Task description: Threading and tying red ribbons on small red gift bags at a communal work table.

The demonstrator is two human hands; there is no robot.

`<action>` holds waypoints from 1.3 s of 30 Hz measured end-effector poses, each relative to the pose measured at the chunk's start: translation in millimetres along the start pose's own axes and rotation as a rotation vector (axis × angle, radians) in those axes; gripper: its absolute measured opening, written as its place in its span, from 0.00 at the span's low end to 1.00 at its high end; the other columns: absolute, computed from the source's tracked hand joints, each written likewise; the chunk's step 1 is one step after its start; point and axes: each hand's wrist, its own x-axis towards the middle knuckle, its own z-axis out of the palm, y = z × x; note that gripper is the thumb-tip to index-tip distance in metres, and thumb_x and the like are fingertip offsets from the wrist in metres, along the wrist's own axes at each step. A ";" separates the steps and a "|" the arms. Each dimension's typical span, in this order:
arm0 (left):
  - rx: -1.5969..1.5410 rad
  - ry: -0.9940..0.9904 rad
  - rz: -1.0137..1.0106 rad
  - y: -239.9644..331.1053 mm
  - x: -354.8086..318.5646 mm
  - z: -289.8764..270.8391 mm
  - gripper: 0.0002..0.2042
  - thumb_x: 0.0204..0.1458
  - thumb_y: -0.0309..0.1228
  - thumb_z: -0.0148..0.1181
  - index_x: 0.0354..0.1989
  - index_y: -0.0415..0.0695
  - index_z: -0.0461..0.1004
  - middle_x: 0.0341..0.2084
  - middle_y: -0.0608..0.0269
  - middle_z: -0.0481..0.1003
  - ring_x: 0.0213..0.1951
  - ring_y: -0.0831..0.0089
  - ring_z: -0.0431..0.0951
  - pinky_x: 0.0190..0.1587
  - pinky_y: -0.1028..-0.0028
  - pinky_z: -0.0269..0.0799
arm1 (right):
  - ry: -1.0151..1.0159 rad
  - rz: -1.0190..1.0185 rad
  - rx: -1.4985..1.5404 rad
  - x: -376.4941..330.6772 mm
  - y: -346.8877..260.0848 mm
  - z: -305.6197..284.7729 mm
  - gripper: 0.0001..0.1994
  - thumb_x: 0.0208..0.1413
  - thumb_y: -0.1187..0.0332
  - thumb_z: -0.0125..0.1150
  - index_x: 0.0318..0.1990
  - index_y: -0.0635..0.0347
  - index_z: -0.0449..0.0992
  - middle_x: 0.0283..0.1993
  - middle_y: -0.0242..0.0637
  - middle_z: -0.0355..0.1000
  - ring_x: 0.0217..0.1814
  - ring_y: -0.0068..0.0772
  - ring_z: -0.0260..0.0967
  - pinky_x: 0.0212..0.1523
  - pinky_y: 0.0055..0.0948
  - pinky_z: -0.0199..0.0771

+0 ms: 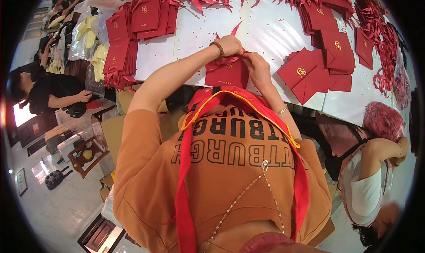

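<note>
At the near edge of the white table, a red paper gift bag (228, 76) lies between my hands with its gold print face up. My left hand (230, 45), beaded bracelet at the wrist, is closed over a red ribbon (236, 28) at the bag's top; the ribbon's tip sticks up past the fingers. My right hand (257, 67) comes in from the right, thumb and forefinger pinched on the ribbon beside the left fingers. The exact grip is partly hidden by the knuckles.
Stacked red bags with ribbons (148, 14) stand at left. More red bags (305, 71) lie loose at right, with heaped red ribbons (380, 45) beyond. Small red dots are scattered across the white table (186, 36). A person in white (367, 182) sits at right; another in black (57, 91) is at left.
</note>
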 end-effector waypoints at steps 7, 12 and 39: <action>-0.542 0.329 -0.131 -7.6 2.3 -10.1 0.10 0.48 0.33 0.57 0.30 0.37 0.77 0.25 0.67 0.75 0.29 0.80 0.74 0.31 0.78 0.69 | 0.016 0.020 0.041 -0.3 -3.7 -3.1 0.06 0.50 0.74 0.56 0.36 0.60 0.73 0.31 0.44 0.70 0.34 0.48 0.68 0.34 0.38 0.68; -0.171 0.556 -0.310 -53.0 -1.8 -28.3 0.18 0.50 0.41 0.56 0.42 0.38 0.72 0.27 0.60 0.76 0.27 0.74 0.74 0.32 0.75 0.69 | -0.016 0.042 0.030 3.2 -8.5 -4.0 0.06 0.50 0.74 0.57 0.36 0.61 0.73 0.31 0.43 0.70 0.33 0.47 0.68 0.34 0.38 0.68; -0.275 0.458 0.206 -19.4 11.2 -51.5 0.17 0.52 0.43 0.53 0.26 0.39 0.75 0.13 0.66 0.66 0.18 0.76 0.65 0.23 0.73 0.62 | -0.205 0.302 0.487 0.7 -5.3 2.5 0.18 0.52 0.72 0.58 0.51 0.56 0.66 0.33 0.41 0.74 0.34 0.27 0.70 0.38 0.23 0.69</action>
